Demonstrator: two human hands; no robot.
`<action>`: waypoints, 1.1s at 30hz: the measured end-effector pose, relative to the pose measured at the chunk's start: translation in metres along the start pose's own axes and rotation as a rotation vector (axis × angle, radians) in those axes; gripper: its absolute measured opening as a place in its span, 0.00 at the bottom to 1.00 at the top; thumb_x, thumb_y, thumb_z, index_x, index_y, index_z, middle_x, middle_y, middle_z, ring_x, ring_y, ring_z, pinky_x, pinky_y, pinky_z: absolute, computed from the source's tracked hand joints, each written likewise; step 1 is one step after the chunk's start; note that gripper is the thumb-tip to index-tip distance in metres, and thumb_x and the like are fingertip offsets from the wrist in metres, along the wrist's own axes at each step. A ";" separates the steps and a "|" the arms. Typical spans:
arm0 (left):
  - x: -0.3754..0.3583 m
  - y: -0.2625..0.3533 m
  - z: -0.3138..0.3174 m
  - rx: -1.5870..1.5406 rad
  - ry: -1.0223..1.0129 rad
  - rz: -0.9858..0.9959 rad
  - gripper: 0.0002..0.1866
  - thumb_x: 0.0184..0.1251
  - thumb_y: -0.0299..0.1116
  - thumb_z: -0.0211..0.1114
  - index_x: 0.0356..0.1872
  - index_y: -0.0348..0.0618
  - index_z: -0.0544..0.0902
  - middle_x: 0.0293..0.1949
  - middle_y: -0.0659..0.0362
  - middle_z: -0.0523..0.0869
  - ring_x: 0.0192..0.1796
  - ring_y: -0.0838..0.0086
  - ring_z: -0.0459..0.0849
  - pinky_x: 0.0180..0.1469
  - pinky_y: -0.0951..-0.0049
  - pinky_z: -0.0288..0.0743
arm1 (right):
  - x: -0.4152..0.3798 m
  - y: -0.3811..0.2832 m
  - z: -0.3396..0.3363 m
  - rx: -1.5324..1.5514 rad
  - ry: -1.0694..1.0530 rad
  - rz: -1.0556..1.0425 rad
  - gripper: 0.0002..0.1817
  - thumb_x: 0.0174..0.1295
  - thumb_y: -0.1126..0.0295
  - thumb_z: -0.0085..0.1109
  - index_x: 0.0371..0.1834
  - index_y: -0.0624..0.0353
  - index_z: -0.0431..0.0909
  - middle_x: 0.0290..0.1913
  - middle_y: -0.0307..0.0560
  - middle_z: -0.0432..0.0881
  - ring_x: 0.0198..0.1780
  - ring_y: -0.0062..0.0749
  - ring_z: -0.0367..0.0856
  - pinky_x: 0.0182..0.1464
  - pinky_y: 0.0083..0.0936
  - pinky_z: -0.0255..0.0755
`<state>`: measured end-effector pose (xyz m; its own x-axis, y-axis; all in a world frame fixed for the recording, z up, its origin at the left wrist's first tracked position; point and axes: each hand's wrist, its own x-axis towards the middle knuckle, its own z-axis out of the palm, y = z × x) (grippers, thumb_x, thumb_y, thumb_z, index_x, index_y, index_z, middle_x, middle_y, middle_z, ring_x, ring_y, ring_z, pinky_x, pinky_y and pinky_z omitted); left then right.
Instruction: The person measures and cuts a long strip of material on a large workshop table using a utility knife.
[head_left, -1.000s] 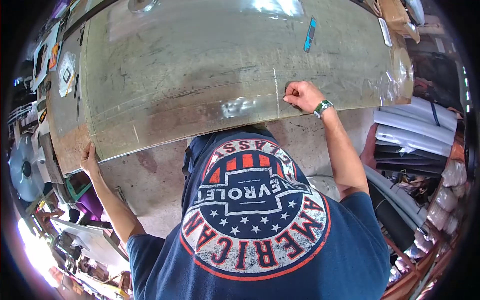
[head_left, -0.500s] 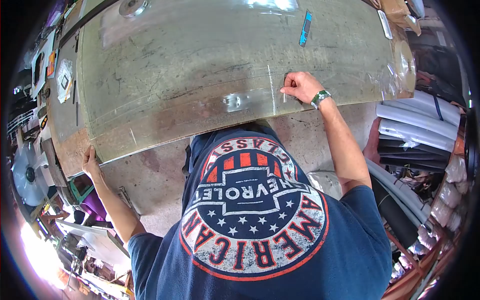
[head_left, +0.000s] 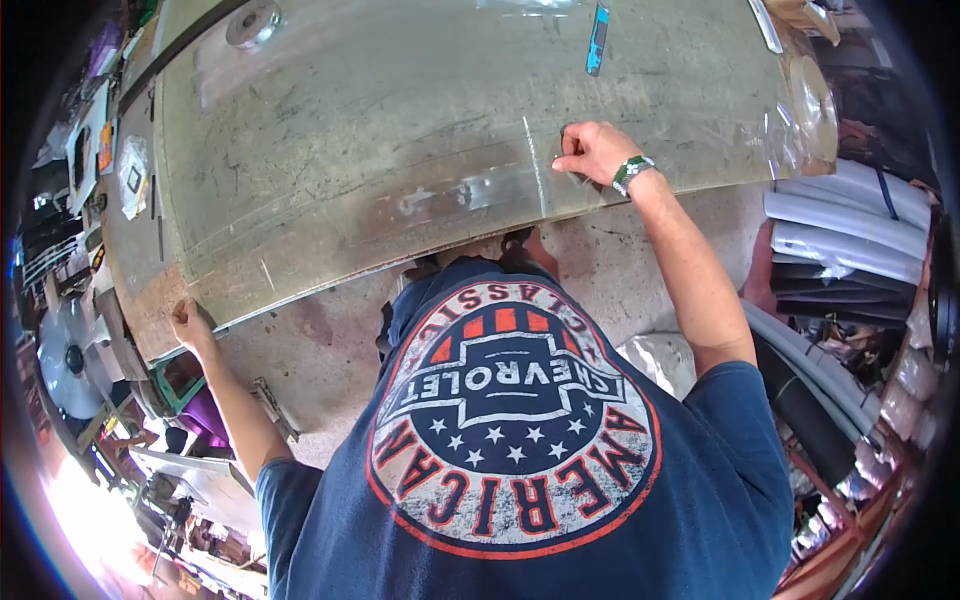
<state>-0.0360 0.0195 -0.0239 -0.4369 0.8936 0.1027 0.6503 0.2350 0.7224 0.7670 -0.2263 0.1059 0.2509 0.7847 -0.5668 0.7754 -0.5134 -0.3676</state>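
Note:
My right hand (head_left: 592,152) is closed in a pinch just above the worktable (head_left: 350,150), right of a white line (head_left: 534,170) on the surface. Whatever its fingertips hold is too small or see-through to name. At the near left corner of the table, my left hand (head_left: 190,325) has curled fingers at the edge of the brown board (head_left: 145,285); what lies between them is hidden. A blue and black utility knife (head_left: 597,42) lies on the table beyond my right hand.
A round metal piece (head_left: 253,24) sits at the table's far left. Small plastic bags (head_left: 134,178) lie along the left side. Clear plastic scraps (head_left: 785,125) are at the right end, with pale rolls (head_left: 850,225) stacked beside the table.
My right hand has lifted slightly, and the small pale strip beneath its fingers no longer shows. My left hand stays by the corner, fingers more curled. The whole view has shifted a little.

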 end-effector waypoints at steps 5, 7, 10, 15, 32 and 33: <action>-0.170 0.293 0.086 0.198 -0.154 0.473 0.26 0.71 0.44 0.73 0.61 0.35 0.86 0.59 0.43 0.88 0.63 0.54 0.85 0.67 0.54 0.76 | 0.007 0.011 0.002 -0.007 0.006 -0.054 0.17 0.57 0.53 0.80 0.36 0.54 0.86 0.37 0.47 0.91 0.43 0.46 0.91 0.48 0.42 0.81; -0.262 0.390 0.131 0.174 -0.679 0.826 0.22 0.66 0.37 0.74 0.61 0.53 0.88 0.72 0.53 0.80 0.76 0.54 0.70 0.77 0.54 0.64 | 0.007 0.014 0.004 0.025 -0.035 -0.044 0.18 0.57 0.52 0.80 0.36 0.53 0.86 0.38 0.47 0.91 0.43 0.46 0.91 0.48 0.42 0.81; -0.339 0.437 0.203 0.025 -1.121 1.233 0.23 0.60 0.30 0.75 0.58 0.60 0.90 0.81 0.60 0.69 0.83 0.51 0.58 0.83 0.48 0.54 | 0.008 0.014 0.004 0.004 0.007 -0.087 0.18 0.57 0.53 0.80 0.36 0.54 0.86 0.36 0.48 0.91 0.43 0.46 0.90 0.47 0.41 0.81; -0.362 0.459 0.247 0.119 -1.387 1.385 0.23 0.56 0.27 0.75 0.54 0.63 0.92 0.85 0.62 0.60 0.85 0.49 0.51 0.83 0.41 0.52 | 0.006 0.020 0.008 0.043 0.101 -0.132 0.18 0.56 0.54 0.80 0.34 0.56 0.86 0.33 0.49 0.91 0.40 0.45 0.91 0.45 0.41 0.81; -0.368 0.461 0.256 0.258 -1.408 1.400 0.27 0.53 0.30 0.80 0.55 0.74 0.92 0.86 0.61 0.57 0.87 0.47 0.47 0.85 0.40 0.48 | 0.036 0.044 -0.024 0.004 0.305 -0.253 0.10 0.65 0.61 0.68 0.45 0.53 0.85 0.48 0.48 0.90 0.51 0.51 0.89 0.53 0.44 0.82; -0.368 0.460 0.255 0.255 -1.405 1.392 0.27 0.53 0.31 0.80 0.55 0.73 0.92 0.87 0.61 0.56 0.87 0.47 0.46 0.85 0.40 0.48 | 0.055 0.059 -0.030 0.033 0.507 -0.304 0.09 0.69 0.66 0.63 0.49 0.52 0.84 0.56 0.48 0.89 0.55 0.51 0.87 0.56 0.45 0.81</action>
<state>0.5828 -0.1035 0.0962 0.9780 0.0671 -0.1974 0.1634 -0.8350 0.5254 0.8441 -0.2032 0.0748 0.2726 0.9621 -0.0120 0.8394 -0.2439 -0.4858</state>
